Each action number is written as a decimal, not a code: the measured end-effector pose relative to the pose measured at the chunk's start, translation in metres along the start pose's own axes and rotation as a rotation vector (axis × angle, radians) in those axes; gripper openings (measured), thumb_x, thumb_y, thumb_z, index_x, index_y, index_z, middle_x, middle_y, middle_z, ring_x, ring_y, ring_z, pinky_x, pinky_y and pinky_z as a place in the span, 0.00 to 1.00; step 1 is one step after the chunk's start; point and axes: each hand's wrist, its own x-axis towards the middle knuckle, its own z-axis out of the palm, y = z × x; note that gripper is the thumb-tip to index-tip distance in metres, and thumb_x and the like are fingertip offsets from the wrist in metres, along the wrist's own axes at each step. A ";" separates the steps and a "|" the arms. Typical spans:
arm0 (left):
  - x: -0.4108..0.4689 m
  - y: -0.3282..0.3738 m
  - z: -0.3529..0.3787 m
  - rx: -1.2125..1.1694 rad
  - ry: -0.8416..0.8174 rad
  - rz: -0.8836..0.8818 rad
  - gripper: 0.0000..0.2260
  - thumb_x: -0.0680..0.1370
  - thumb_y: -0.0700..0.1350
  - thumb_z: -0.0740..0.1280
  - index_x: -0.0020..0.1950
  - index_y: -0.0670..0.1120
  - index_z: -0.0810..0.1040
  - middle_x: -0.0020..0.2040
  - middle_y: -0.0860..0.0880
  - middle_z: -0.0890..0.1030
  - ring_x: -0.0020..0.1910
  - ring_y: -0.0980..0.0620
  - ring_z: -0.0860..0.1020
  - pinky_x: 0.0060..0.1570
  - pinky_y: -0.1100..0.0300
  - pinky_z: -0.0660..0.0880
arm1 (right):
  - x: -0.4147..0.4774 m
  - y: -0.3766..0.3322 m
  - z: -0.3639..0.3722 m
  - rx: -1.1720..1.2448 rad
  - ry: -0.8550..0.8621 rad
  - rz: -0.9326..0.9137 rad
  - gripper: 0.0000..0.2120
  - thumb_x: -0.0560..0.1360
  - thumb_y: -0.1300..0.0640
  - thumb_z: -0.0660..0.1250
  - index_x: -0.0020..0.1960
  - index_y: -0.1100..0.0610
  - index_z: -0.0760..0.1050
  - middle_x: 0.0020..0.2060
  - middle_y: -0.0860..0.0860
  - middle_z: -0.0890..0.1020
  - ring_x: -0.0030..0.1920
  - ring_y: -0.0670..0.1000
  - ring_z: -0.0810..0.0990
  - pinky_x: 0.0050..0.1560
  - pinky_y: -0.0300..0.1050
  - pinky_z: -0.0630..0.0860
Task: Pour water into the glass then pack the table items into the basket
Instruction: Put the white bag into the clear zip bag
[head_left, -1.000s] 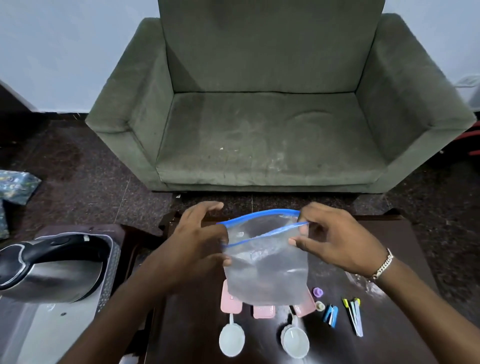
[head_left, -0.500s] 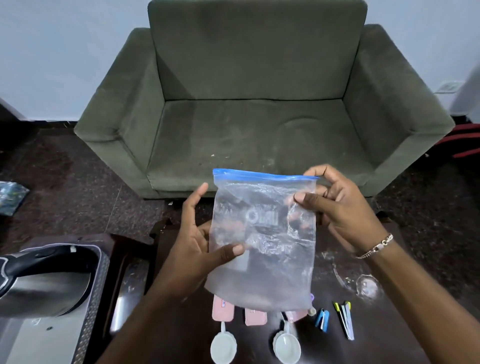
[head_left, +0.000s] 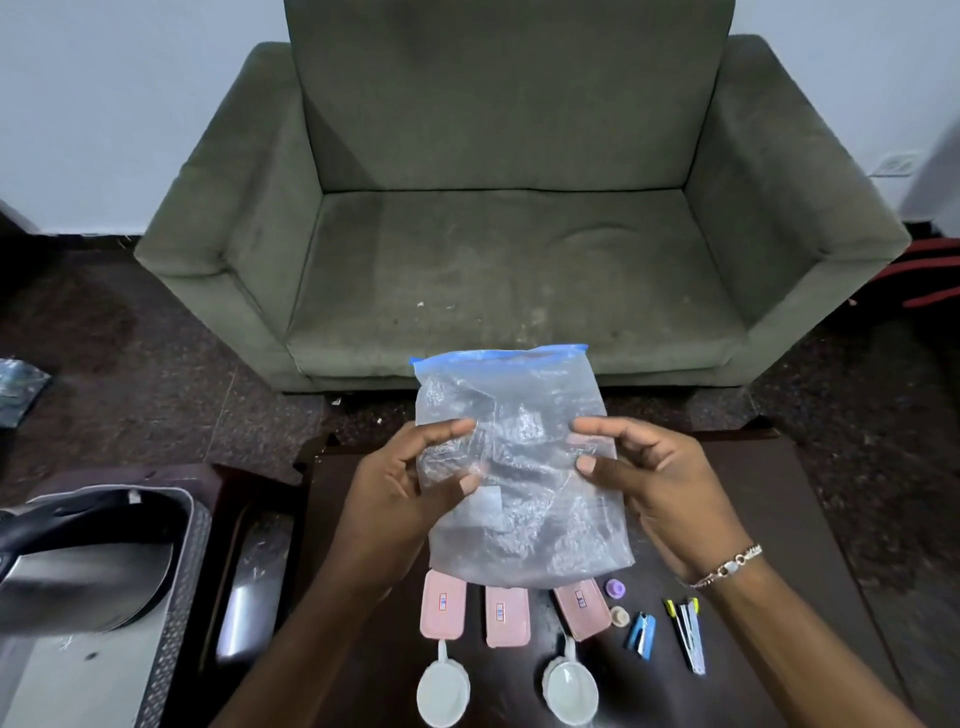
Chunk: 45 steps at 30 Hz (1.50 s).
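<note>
A clear plastic zip bag (head_left: 519, 467) with a blue seal strip hangs upright above the dark table (head_left: 769, 499). My left hand (head_left: 405, 483) grips its left side and my right hand (head_left: 654, 483) grips its right side, both around mid-height. Under the bag lie three pink cases (head_left: 501, 616) in a row. Two white spoons (head_left: 569, 691) lie nearer the front edge. A purple cap (head_left: 615, 587), a beige cap (head_left: 619, 616), a blue clip (head_left: 642, 634) and thin yellow-tipped tools (head_left: 688, 631) sit to the right of the cases.
A steel kettle (head_left: 78, 566) with a black handle lies in a metal mesh basket (head_left: 171, 623) at the lower left. A green armchair (head_left: 519, 234) stands just beyond the table. Dark speckled floor surrounds both. A red object (head_left: 924, 280) sits at the far right.
The bag's mouth was held open a second ago; it is flat and upright now. Both hands slid down from the blue top edge to the bag's middle.
</note>
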 end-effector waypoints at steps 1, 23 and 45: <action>0.000 0.000 -0.001 -0.012 -0.006 -0.015 0.20 0.73 0.35 0.78 0.64 0.47 0.84 0.63 0.47 0.84 0.65 0.51 0.81 0.66 0.47 0.78 | 0.001 0.000 -0.002 -0.010 0.012 -0.005 0.17 0.67 0.69 0.75 0.55 0.57 0.85 0.49 0.57 0.86 0.48 0.54 0.78 0.51 0.45 0.79; 0.009 -0.017 0.004 0.599 0.207 0.045 0.09 0.82 0.49 0.68 0.44 0.49 0.77 0.42 0.51 0.79 0.39 0.56 0.76 0.42 0.56 0.75 | -0.009 -0.004 -0.002 -0.771 0.133 -0.272 0.08 0.80 0.55 0.67 0.42 0.54 0.75 0.40 0.48 0.76 0.41 0.46 0.75 0.44 0.43 0.71; -0.097 -0.038 -0.210 0.500 0.453 -0.068 0.09 0.73 0.46 0.80 0.50 0.54 0.84 0.50 0.55 0.84 0.46 0.56 0.83 0.42 0.66 0.78 | -0.001 0.102 0.213 -0.469 -0.141 -0.233 0.11 0.72 0.59 0.78 0.52 0.48 0.85 0.44 0.45 0.79 0.38 0.47 0.76 0.40 0.36 0.74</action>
